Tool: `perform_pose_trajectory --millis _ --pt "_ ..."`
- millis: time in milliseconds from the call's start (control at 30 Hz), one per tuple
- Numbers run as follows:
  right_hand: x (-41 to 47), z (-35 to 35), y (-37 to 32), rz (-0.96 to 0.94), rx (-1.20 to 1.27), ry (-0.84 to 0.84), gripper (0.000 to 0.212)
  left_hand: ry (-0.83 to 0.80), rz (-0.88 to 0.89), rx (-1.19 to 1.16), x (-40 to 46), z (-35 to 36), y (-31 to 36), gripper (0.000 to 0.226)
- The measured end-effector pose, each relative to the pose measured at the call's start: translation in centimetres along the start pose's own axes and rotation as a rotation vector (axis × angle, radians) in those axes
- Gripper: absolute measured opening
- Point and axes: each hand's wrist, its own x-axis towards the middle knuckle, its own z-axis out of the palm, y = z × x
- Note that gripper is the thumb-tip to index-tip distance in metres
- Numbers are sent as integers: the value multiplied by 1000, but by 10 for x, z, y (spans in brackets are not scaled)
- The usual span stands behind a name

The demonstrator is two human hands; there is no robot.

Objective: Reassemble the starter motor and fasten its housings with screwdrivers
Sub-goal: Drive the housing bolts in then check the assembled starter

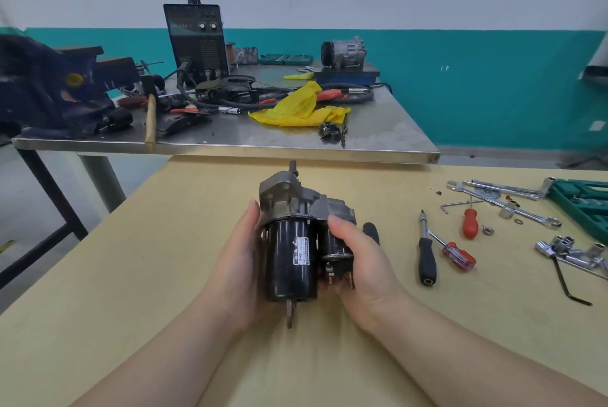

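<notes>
The starter motor (293, 242) sits at the near middle of the yellow worktop (131, 258), held between both hands. The left hand (241, 258) cups its black cylinder, the grip curled round it. The right hand (357, 262) grasps the smaller solenoid side, thumb on top. To the right lie a black-handled screwdriver (426, 258) and two red-handled screwdrivers (469, 222), apart from the motor

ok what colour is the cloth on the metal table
Yellow; the cloth shows plainly in the head view.

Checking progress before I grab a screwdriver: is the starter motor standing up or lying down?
Lying down: the starter motor points lengthwise away along the table, gripped between left hand and right hand.
</notes>
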Motion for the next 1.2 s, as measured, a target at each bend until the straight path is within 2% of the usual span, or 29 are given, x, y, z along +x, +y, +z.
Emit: perform_pose_trajectory --millis 167,333,500,1200 --pt "2 -3 8 2 36 -35 47 65 57 65 3 -2 -15 79" --pt "5 -3 10 26 17 -69 57 2 -18 -40 3 1 -15 83" --pt "7 -6 6 64 19 -71 43 4 -40 -65 4 3 -14 82" --pt "14 -9 9 44 13 -50 30 -60 -108 -134 12 0 -13 83"
